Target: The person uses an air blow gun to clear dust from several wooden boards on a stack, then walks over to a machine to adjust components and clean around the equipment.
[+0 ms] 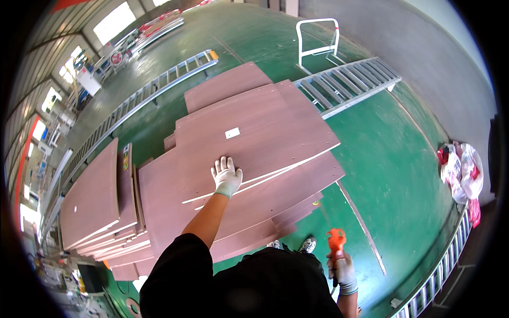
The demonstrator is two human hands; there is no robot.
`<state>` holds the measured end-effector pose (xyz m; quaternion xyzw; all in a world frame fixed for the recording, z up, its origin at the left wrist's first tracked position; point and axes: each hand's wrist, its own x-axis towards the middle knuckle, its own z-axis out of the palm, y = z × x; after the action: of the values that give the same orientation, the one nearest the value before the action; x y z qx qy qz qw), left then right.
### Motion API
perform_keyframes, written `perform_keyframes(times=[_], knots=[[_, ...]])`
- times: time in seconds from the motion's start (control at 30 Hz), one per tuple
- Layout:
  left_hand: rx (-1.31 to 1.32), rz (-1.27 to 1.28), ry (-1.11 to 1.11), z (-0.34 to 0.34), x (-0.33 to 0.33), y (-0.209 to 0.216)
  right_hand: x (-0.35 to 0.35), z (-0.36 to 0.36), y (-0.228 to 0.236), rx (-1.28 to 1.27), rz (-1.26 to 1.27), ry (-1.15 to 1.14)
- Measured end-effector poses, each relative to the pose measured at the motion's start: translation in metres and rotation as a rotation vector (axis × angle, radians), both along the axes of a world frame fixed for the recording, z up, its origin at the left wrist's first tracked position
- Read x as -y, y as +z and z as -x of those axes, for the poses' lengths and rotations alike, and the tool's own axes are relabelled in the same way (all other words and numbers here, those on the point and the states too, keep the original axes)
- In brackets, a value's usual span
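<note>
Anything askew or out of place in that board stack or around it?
Yes: the brown boards under the left hand are fanned out, edges and corners not lined up, unlike the squarer stack to the left. A heap of red and white bags lies loose on the green floor.

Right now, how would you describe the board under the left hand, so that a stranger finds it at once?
On the green floor lies a stack of brown boards. The top board is under the gloved left hand. Only it carries a small white label.
</note>
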<state>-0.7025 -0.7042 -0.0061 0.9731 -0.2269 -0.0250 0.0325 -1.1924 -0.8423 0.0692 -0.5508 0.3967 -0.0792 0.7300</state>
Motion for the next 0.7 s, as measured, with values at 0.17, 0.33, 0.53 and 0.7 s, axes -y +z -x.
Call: perform_keyframes(times=[0.17, 0.33, 0.53, 0.7], knots=[[-0.111, 0.040, -0.169, 0.019, 0.076, 0.014, 0.027, 0.014, -0.014, -0.064, -0.062, -0.274], [-0.159, -0.055, -0.287, 0.046, 0.166, 0.016, 0.032, 0.045, -0.025, -0.020, -0.073, -0.133], [-0.162, -0.099, -0.269, 0.058, 0.193, 0.012, 0.042, 0.053, -0.015, 0.047, -0.155, 0.076], [-0.155, -0.135, -0.282, 0.053, 0.190, 0.008, 0.052, 0.077, -0.036, 0.049, -0.296, -0.187]])
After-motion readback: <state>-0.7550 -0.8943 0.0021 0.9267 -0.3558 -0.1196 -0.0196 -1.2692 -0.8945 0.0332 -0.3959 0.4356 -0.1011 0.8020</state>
